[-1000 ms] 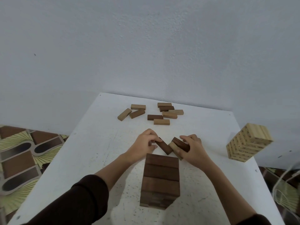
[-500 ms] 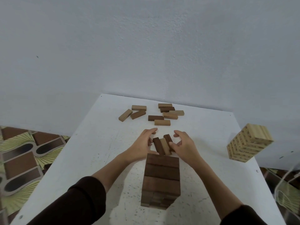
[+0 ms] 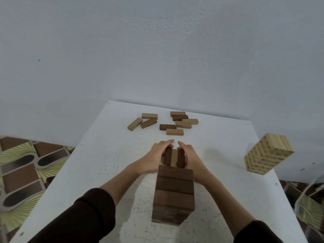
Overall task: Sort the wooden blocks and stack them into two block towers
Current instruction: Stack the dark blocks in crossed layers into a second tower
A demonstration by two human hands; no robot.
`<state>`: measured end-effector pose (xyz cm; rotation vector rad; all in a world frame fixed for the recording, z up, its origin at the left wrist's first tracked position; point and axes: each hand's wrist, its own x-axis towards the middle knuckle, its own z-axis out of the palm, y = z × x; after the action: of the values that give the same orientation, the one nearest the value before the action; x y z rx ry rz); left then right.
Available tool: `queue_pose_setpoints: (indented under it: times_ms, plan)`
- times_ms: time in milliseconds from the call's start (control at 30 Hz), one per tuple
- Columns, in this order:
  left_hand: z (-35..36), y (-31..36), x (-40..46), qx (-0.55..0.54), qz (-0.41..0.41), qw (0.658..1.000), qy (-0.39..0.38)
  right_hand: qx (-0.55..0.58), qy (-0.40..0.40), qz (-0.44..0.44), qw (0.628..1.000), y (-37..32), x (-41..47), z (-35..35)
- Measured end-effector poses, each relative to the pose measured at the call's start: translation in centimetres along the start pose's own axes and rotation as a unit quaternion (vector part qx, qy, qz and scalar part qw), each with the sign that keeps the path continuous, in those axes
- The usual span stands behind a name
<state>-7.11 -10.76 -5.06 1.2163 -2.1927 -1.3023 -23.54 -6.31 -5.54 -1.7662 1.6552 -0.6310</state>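
A dark brown block tower stands near me on the white table. Just behind it lie three blocks side by side, two dark ones with a light one between. My left hand presses the left side of this trio and my right hand presses the right side, with fingers curved round the far ends. A light wooden tower stands at the table's right edge. Several loose light and dark blocks lie scattered at the far side.
The table meets a pale wall at the back. To the left is a patterned floor. At the lower right, beyond the table edge, are a wire-like object and some clutter.
My hands drew together and squared the three blocks into a tight row, lengthwise away from me. A second ago the blocks lay askew between the hands.
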Motion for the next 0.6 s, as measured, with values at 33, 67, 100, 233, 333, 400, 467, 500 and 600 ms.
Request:
queue_pose_setpoints:
  times_ms: [33, 67, 100, 233, 333, 400, 467, 500, 600]
  plan:
    - [-0.02, 0.05, 0.02, -0.004, -0.001, 1.000, -0.001, 0.006, 0.001, -0.002, 1.000, 0.11, 0.00, 0.01]
    - [-0.03, 0.07, 0.06, -0.007, -0.002, 1.000, -0.001, 0.010, 0.000, -0.005, 1.000, 0.21, 0.02, -0.01]
    - [-0.01, 0.10, 0.10, -0.009, -0.003, 1.000, 0.000, 0.012, 0.001, -0.007, 1.000, 0.28, 0.02, -0.02]
    - [0.12, 0.08, 0.11, -0.018, -0.006, 1.000, 0.002, 0.024, 0.009, -0.012, 1.000, 0.13, -0.15, -0.11]
    - [-0.01, 0.03, 0.14, -0.015, -0.008, 1.000, 0.003, 0.038, -0.002, -0.018, 0.999, 0.52, -0.06, -0.28]
    - [-0.02, 0.23, 0.09, -0.020, -0.013, 1.000, 0.003, 0.042, -0.004, -0.017, 0.999, 0.90, 0.01, -0.35]
    - [0.03, 0.29, 0.12, -0.025, -0.021, 0.999, 0.013, 0.043, 0.001, -0.016, 0.999, 0.99, 0.06, -0.29]
    - [0.08, 0.31, 0.09, -0.027, -0.024, 0.999, 0.017, 0.042, 0.002, -0.014, 0.999, 0.95, 0.08, -0.26]
    - [0.06, 0.38, 0.24, -0.022, -0.028, 0.999, 0.023, 0.047, 0.002, -0.009, 0.999, 0.85, 0.31, -0.27]
